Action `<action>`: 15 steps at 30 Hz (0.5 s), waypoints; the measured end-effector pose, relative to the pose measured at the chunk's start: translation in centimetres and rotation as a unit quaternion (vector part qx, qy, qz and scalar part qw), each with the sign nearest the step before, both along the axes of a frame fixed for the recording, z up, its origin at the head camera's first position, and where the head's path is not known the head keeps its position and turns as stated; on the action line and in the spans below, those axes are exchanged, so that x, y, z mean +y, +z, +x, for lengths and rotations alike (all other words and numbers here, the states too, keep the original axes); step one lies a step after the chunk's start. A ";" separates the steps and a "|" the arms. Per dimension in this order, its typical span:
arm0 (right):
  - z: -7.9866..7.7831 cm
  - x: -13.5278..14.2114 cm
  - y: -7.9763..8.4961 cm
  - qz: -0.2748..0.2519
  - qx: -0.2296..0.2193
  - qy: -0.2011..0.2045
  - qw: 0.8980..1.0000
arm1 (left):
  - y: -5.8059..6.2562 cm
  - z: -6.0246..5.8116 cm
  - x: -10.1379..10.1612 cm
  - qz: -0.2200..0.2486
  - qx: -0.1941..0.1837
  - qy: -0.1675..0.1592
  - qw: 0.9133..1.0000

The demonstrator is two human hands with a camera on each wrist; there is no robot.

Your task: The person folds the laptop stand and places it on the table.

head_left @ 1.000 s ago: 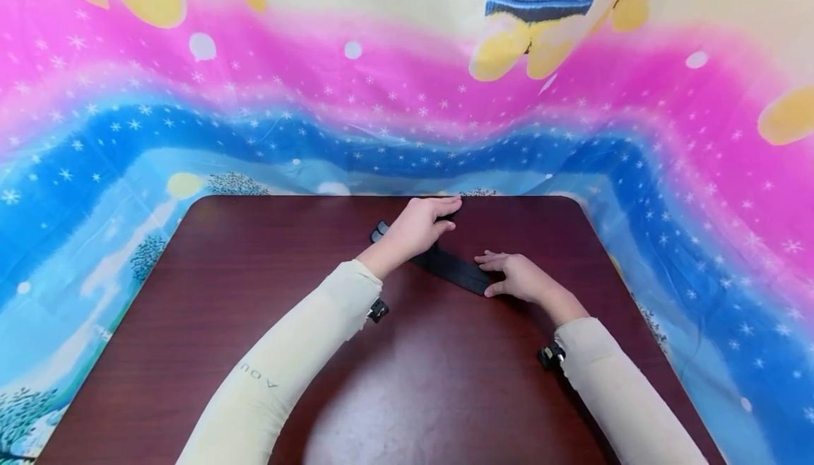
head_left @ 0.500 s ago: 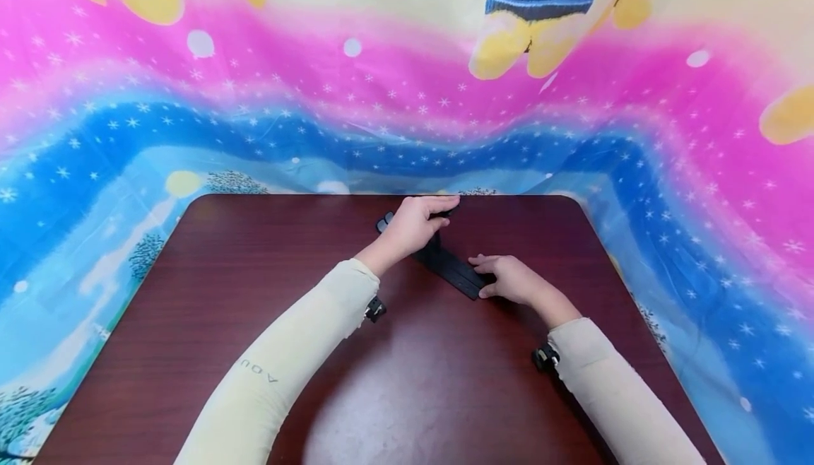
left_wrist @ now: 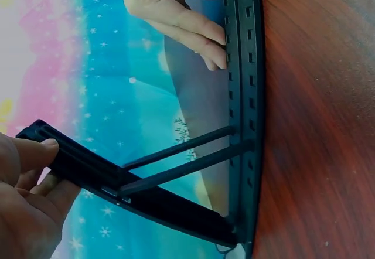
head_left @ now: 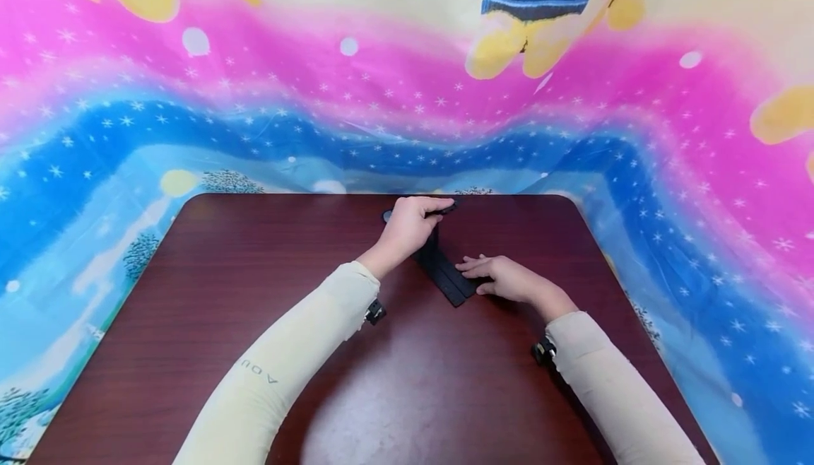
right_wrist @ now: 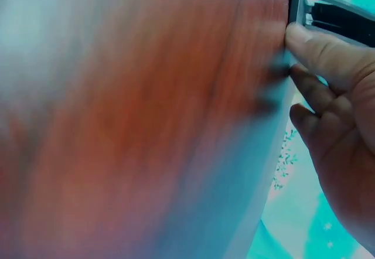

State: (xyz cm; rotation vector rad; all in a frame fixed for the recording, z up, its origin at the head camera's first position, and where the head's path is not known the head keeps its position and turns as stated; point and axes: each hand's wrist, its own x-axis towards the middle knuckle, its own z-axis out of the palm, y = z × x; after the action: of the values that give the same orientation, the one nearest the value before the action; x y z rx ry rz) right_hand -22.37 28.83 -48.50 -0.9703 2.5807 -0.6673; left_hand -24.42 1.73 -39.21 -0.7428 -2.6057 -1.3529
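Note:
A black folding stand (head_left: 444, 275) lies on the table with its slotted base (left_wrist: 240, 83) down. Its upper arm (left_wrist: 88, 159) is raised at an angle, and two thin struts (left_wrist: 193, 156) link arm and base. My left hand (head_left: 408, 226) pinches the raised end of the arm between thumb and fingers. My right hand (head_left: 509, 280) is at the other end of the base, thumb and fingertips touching it from the same side, fingers fairly straight. In the right wrist view, the right thumb (right_wrist: 310, 42) shows against the stand's edge. In the head view, the left hand hides part of the stand.
The dark red-brown table (head_left: 222, 295) has its far edge just behind the stand. A patterned pink and blue cloth (head_left: 254, 119) hangs around the table's back and sides. Small black wrist cameras (head_left: 375, 312) sit at both sleeves.
The stand has turned on the table: the base end by my right hand has swung left and nearer. The right hand has followed leftward. My left hand has kept hold and shifted slightly left.

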 end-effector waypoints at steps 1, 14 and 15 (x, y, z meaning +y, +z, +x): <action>-0.1 0.0 0.0 -0.003 -0.004 0.003 1.000 | -0.1 0.0 -0.1 0.004 0.000 0.002 1.000; -0.4 -0.6 -0.1 0.001 -0.007 0.003 1.000 | -1.2 -0.7 -1.4 0.059 -0.018 -0.013 0.998; -0.5 -0.7 -0.2 0.001 -0.013 -0.001 1.000 | -1.2 -0.8 -1.6 0.061 -0.020 -0.016 0.998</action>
State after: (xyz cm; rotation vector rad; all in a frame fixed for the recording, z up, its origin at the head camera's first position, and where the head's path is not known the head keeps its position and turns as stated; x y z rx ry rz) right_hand -22.84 28.11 -48.66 -0.9509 2.5607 -0.6724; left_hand -25.25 0.16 -40.46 -0.7505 -2.5229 -1.5360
